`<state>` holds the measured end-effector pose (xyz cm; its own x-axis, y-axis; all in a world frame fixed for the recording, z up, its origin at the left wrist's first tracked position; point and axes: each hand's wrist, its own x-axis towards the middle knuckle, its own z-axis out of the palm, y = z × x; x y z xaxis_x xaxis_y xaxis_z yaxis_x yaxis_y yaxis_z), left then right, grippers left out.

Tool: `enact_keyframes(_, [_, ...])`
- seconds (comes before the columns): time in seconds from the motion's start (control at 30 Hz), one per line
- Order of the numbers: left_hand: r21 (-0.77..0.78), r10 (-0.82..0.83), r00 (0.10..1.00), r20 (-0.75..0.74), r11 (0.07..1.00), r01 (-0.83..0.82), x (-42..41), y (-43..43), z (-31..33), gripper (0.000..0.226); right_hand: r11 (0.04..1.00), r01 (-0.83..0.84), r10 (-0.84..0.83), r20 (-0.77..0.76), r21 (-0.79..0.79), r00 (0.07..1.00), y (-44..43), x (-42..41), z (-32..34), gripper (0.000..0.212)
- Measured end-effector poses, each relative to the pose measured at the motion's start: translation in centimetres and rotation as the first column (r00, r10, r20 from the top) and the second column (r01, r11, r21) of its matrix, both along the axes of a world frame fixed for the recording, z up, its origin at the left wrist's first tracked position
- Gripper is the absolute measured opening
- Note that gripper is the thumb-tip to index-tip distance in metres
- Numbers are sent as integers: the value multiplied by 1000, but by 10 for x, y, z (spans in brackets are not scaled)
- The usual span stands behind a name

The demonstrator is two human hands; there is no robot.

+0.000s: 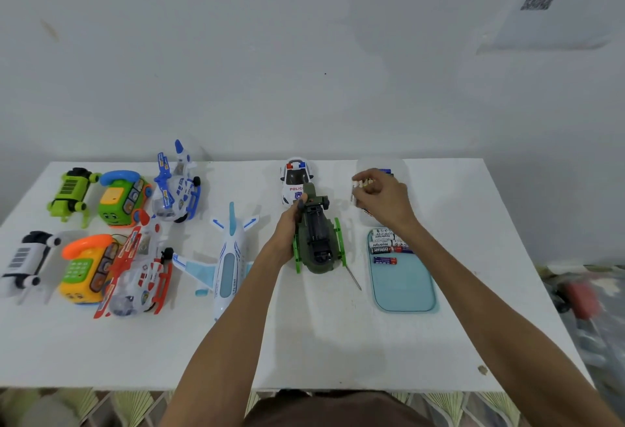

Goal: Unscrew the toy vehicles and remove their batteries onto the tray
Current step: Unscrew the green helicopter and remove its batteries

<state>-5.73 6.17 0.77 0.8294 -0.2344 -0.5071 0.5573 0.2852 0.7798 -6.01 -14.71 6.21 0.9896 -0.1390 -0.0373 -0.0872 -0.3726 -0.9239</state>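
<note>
The green helicopter (318, 240) is held belly up on the desk (304, 342), gripped near its tail by the left hand (287, 223). A few pale batteries (359, 186) are pinched in the right hand (380, 198) just beyond the blue tray (402, 294), where more batteries (385, 245) are laid.

Green helicopter (318, 247) lies belly-up beside teal tray (402, 288) holding batteries (384, 243)
</note>
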Motion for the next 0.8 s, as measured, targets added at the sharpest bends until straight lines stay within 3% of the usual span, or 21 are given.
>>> enact_keyframes(0.07, [2, -7, 1000, 12, 1000, 7, 0, 0, 0, 47, 986, -28, 32, -21, 165, 999, 16, -14, 7, 17])
enact_keyframes(0.13, [-6, -16, 999, 29, 1000, 16, -1, 0, 1, 46, 989, -35, 32, 19, 144, 999, 30, -25, 10, 15])
enact_keyframes(0.27, [-29, -16, 999, 36, 999, 17, -2, 0, 2, 41, 992, -120, 126, 148, -50, 981, 51, -43, 6, 17])
enact_keyframes(0.4, [-33, -20, 999, 34, 999, 21, 0, 1, -1, 45, 932, -169, 251, 237, -320, 939, 59, -44, -10, 21])
enact_keyframes(0.63, [-41, -22, 1000, 19, 999, 23, -1, 2, -1, 44, 684, -14, 395, 354, -730, 848, 67, -42, -23, 17])
enact_keyframes(0.8, [-52, -37, 999, 10, 998, 37, -1, 1, 0, 45, 529, 75, 513, 389, -845, 765, 57, -38, -30, 20])
